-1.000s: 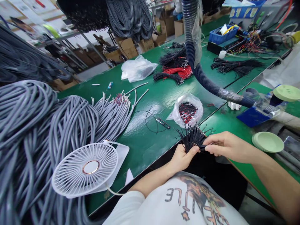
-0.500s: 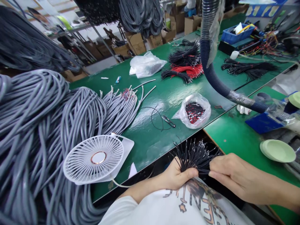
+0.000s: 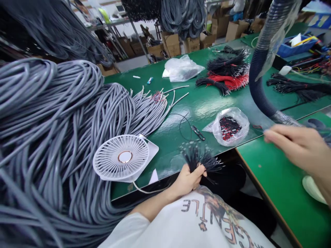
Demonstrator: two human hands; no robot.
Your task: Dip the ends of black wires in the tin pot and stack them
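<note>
My left hand [image 3: 190,177] is closed around a bundle of thin black wires [image 3: 200,158] at the table's front edge. The wires fan out above the fist, and their pale tips are blurred. Over the right-hand green surface hangs my right hand [image 3: 297,143], thumb and fingers pressed together, apart from the bundle. What it pinches, if anything, cannot be made out. Between the hands and farther back sits a clear plastic bag [image 3: 241,132] holding short black and red pieces [image 3: 229,127]. Small thread snips [image 3: 198,132] lie left of the bag, beside a loose black wire [image 3: 180,127].
Thick grey cables [image 3: 85,137] are heaped on the left, with a white fan [image 3: 121,157] in front. A flexible duct [image 3: 260,79] comes down at the right. Black and red wire bundles [image 3: 227,70] and a white plastic bag [image 3: 182,68] lie farther back.
My right hand has left the wire bundle and moved up and to the right. My left hand still grips the bundle. The view has turned somewhat left.
</note>
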